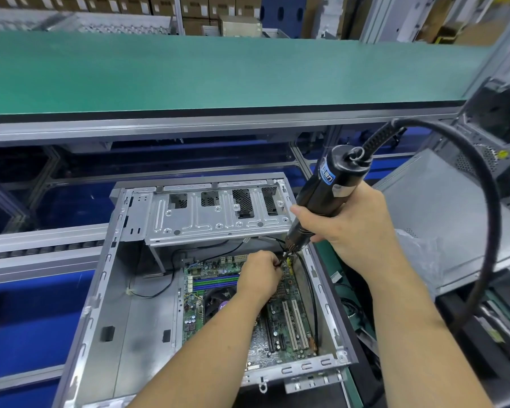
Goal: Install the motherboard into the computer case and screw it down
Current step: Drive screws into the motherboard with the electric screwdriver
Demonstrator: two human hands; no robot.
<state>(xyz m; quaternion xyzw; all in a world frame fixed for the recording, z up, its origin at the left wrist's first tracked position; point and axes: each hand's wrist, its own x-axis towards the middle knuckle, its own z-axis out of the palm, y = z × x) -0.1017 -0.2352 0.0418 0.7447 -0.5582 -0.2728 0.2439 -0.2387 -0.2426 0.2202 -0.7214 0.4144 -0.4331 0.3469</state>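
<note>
The open grey computer case [124, 313] lies on its side in front of me. The green motherboard [280, 322] sits flat inside its right half. My right hand [354, 228] grips a black electric screwdriver [324, 189], tilted, with its bit pointing down at the board's far right corner. My left hand [259, 275] is curled at that corner, and its fingers pinch the driver's bit tip. Any screw there is hidden by the fingers.
A thick black cord [483, 207] loops from the driver's top round to the right. The drive cage [218, 213] spans the case's far end. A green shelf [218, 75] runs above. A grey case panel [442, 219] and other cases stand at right.
</note>
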